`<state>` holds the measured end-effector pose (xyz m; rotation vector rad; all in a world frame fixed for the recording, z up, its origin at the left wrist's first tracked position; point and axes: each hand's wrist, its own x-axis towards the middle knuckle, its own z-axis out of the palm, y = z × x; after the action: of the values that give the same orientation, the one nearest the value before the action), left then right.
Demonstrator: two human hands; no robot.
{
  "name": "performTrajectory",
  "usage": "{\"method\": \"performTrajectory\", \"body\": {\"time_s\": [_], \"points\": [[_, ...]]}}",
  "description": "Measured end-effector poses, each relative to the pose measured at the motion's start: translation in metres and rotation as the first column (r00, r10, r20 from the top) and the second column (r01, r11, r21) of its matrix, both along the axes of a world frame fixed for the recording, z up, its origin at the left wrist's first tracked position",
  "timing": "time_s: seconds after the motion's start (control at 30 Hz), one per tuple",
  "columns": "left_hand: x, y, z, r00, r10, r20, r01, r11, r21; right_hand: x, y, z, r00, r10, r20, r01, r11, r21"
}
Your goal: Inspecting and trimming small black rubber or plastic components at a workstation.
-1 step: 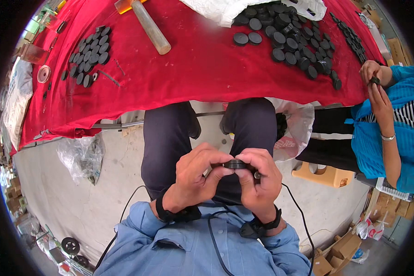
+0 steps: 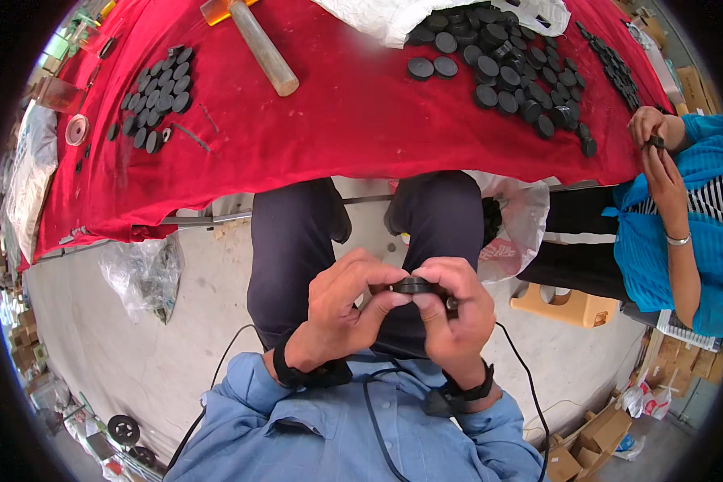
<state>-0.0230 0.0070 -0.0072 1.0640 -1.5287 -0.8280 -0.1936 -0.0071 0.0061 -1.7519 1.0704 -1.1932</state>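
Left hand (image 2: 344, 304) and right hand (image 2: 461, 312) pinch a black disc (image 2: 412, 287), just below centre frame.
Thumbs and fingers clamp its rim; loose discs (image 2: 508, 78) heap upper right.

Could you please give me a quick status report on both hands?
Left hand pinching black disc; right hand gripping its other side. Disc held apart from red tablecloth. Nothing visibly in the way.

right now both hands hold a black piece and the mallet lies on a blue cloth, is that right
The cloth is red, not blue, as the head view shows. The mallet does lie on it, and left hand and right hand hold a black piece.
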Motion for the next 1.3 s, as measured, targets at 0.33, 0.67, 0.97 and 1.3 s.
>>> {"method": "performTrajectory", "body": {"time_s": [0.33,0.67,0.97,1.3], "points": [[0.007,-0.015,0.001,0.985,-0.138,-0.104,0.149,0.983,0.108,-0.007,0.001,-0.011,0.471,-0.367,0.802,-0.687,0.418,0.594],[0.011,-0.014,0.000,0.982,-0.093,-0.163,0.122,0.977,0.175,-0.009,0.001,-0.011,0.587,-0.368,0.721,-0.632,0.349,0.692],[0.016,-0.010,0.003,0.955,-0.123,-0.269,0.215,0.913,0.346,-0.007,-0.011,-0.001,0.995,-0.019,0.095,-0.006,0.966,0.258],[0.016,-0.009,-0.001,0.948,-0.060,-0.313,0.183,0.906,0.381,-0.013,-0.018,-0.011,0.999,-0.045,0.008,0.039,0.932,0.360]]}}
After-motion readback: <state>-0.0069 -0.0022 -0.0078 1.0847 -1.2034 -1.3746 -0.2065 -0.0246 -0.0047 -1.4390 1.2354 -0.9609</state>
